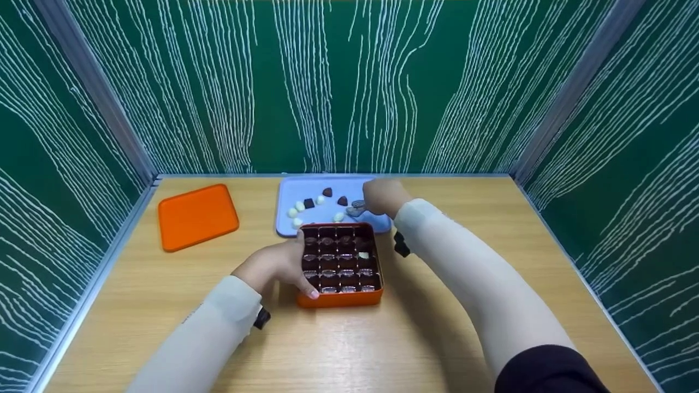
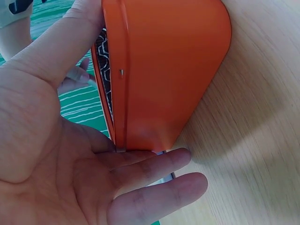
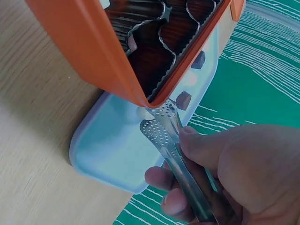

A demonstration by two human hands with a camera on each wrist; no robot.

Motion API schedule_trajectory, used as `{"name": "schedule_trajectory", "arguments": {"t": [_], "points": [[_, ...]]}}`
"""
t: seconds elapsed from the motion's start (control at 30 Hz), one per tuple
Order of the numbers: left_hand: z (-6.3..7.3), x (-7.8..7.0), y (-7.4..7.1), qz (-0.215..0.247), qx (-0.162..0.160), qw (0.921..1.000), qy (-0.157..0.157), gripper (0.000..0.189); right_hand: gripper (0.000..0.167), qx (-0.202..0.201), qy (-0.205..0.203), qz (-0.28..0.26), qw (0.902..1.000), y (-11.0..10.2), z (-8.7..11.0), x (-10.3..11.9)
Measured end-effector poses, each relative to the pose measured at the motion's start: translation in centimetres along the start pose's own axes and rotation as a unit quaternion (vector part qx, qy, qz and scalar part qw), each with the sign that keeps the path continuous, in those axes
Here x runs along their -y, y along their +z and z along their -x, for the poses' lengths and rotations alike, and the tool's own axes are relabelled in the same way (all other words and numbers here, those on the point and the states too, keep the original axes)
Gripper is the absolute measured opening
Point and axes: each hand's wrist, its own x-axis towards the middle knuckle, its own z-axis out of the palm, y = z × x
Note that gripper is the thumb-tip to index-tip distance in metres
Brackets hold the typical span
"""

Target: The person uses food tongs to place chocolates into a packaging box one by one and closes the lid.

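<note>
An orange box (image 1: pixel 341 299) stands at the middle of the table, fitted with a dark divided insert (image 1: pixel 337 265). One pale chocolate (image 1: pixel 363 255) sits in a compartment toward its right side. My left hand (image 1: pixel 281 265) holds the box by its left side, thumb at the front corner and fingers toward the back. My right hand (image 1: pixel 385 196) grips metal tongs (image 3: pixel 180 173), whose perforated tips reach over the light blue tray (image 1: pixel 377 222) behind the box. Several white chocolates (image 1: pixel 300 206) and dark chocolates (image 1: pixel 342 201) lie on that tray. In the right wrist view, the box corner overlaps the tong tips.
An orange lid (image 1: pixel 197 217) lies at the back left of the wooden table (image 1: pixel 218 300). Green panels (image 1: pixel 437 98) with white lines enclose the table at the back and both sides.
</note>
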Motion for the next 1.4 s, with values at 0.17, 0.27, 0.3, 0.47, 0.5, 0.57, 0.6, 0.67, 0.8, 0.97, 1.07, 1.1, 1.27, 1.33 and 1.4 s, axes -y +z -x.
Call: {"name": "schedule_trajectory", "arguments": {"t": [0.17,0.27,0.3,0.47,0.5,0.57,0.6,0.67,0.8,0.97,1.07,1.1,1.27,1.33,1.4], "points": [[0.0,0.1,0.0,0.005,0.001,1.0,0.001,0.166,0.024,0.014,0.002,0.003,0.9999,-0.5,0.8,-0.4],[0.0,0.2,0.0,0.009,0.002,1.0,-0.003,0.165,0.025,0.028,0.005,0.018,0.9994,-0.9,1.2,-0.7],[0.0,0.2,0.0,0.009,0.003,0.9999,-0.004,0.165,0.025,0.032,0.007,0.021,0.9992,-0.9,1.3,-0.8],[0.0,0.2,-0.1,0.01,0.004,0.9999,-0.007,0.167,0.023,0.039,0.007,0.024,0.9989,-1.1,1.6,-1.2],[0.0,0.2,-0.1,0.01,0.003,0.9999,-0.007,0.167,0.023,0.04,0.007,0.022,0.9989,-1.1,1.7,-1.3],[-0.1,0.1,0.0,0.01,0.003,0.9999,-0.006,0.166,0.023,0.039,0.006,0.022,0.999,-1.1,1.7,-1.4],[-0.1,0.1,0.0,0.009,0.002,0.9999,-0.006,0.166,0.023,0.04,0.006,0.02,0.999,-1.0,1.6,-1.5],[-0.1,0.1,0.1,0.005,0.002,1.0,-0.002,0.166,0.022,0.041,0.005,0.025,0.9989,-0.9,1.4,-1.7],[-0.2,0.0,0.2,0.002,0.006,1.0,0.004,0.166,0.02,0.04,0.007,0.026,0.9988,-0.6,1.2,-2.0],[-0.2,-0.2,0.3,0.01,0.009,0.9999,0.004,0.166,0.025,0.027,0.018,0.007,0.9994,-1.2,1.9,-2.3],[-0.2,-0.2,0.3,0.014,0.009,0.9999,0.003,0.165,0.026,0.012,0.019,0.011,0.9997,-2.2,2.6,-2.5],[-0.2,-0.3,0.3,0.016,0.009,0.9998,0.003,0.165,0.025,0.008,0.018,0.012,0.9997,-2.6,2.9,-2.5],[-0.1,-0.2,0.2,0.02,0.013,0.9997,-0.004,0.166,0.026,-0.009,-0.016,0.032,0.9993,-4.6,4.9,-2.0],[0.0,-0.1,0.1,0.014,0.012,0.9998,-0.005,0.166,0.027,-0.013,-0.042,0.04,0.9982,-5.2,5.8,-1.4],[0.0,0.0,0.0,0.008,0.011,0.9999,-0.007,0.167,0.027,-0.011,-0.071,0.049,0.9962,-5.6,6.7,-0.6]]}}
